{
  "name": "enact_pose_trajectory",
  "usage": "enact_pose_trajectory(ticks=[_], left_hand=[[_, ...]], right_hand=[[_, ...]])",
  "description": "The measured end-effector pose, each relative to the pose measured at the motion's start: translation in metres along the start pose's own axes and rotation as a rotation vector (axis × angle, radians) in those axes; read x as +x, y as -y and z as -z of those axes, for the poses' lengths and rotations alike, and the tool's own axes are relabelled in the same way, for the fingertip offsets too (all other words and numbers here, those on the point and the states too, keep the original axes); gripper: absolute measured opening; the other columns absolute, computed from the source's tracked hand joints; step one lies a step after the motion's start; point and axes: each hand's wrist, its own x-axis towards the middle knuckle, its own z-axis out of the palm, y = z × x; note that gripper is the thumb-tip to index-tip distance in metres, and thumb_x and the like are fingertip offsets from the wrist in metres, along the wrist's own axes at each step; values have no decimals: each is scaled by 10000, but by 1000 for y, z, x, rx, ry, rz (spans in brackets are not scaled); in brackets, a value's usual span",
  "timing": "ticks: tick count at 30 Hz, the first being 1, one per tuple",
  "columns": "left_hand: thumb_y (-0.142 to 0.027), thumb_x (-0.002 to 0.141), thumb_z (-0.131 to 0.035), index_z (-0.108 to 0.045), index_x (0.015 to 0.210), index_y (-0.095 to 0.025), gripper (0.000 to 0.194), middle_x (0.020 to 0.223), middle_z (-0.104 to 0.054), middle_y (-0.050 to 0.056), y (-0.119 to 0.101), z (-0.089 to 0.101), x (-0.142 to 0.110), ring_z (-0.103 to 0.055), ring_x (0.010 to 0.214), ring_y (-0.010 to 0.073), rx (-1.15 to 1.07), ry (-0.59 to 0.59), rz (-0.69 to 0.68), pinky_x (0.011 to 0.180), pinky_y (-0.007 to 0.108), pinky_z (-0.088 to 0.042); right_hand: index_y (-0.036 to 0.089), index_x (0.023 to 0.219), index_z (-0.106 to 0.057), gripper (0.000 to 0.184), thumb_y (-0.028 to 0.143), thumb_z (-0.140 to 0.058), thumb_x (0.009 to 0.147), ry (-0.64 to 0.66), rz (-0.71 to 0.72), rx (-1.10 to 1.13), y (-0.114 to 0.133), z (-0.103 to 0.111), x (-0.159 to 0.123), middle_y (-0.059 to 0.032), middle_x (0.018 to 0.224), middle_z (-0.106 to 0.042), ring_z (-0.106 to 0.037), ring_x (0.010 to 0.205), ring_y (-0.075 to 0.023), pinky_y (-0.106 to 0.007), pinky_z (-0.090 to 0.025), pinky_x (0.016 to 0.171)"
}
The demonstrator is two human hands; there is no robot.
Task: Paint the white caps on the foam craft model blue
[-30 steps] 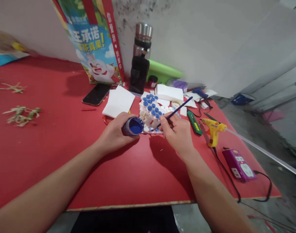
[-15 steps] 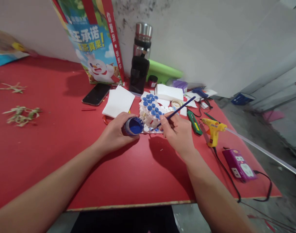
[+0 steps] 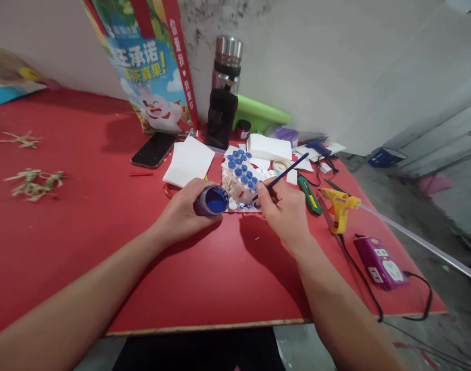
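My left hand (image 3: pixel 181 211) is wrapped around an open jar of blue paint (image 3: pixel 212 200), tilted so its mouth faces me. My right hand (image 3: pixel 284 208) pinches a thin blue paintbrush (image 3: pixel 284 174), whose tip touches the near right side of a white foam model (image 3: pixel 241 185). The model stands on the red table (image 3: pixel 104 232) between my hands. Several of its small round tops are painted blue.
A phone (image 3: pixel 153 150), white foam sheets (image 3: pixel 189 161), a dark flask (image 3: pixel 223 98) and a printed bag (image 3: pixel 150 67) lie behind. A green knife (image 3: pixel 308 195), yellow glue gun (image 3: pixel 339 206) and purple power strip (image 3: pixel 380 262) with cables sit to the right. Dried plant bits (image 3: pixel 32 183) lie left.
The brush tip has shifted slightly along the near side of the foam model. My left hand and the paint jar have stayed still.
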Motion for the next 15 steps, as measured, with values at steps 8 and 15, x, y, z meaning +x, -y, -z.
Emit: enact_pose_trajectory(ticks=[8, 15], left_hand=[[-311, 845, -871, -696, 1316, -227, 510, 1279, -747, 107, 2, -1, 0, -729, 1191, 313, 5, -9, -21, 1042, 468, -585], [-291, 853, -863, -694, 1321, -221, 503, 1285, -745, 113, 1, 0, -1, -727, 1195, 313, 2, -4, -28, 1046, 479, -585]], right_hand=[[230, 917, -667, 262, 438, -595, 1059, 3, 1, -15, -2, 0, 1, -18, 637, -722, -648, 535, -180, -324, -450, 591], [241, 938, -640, 252, 444, -600, 1082, 0, 19, 61, -2, -1, 1, 1, 653, -722, -603, 499, -149, -308, -443, 570]])
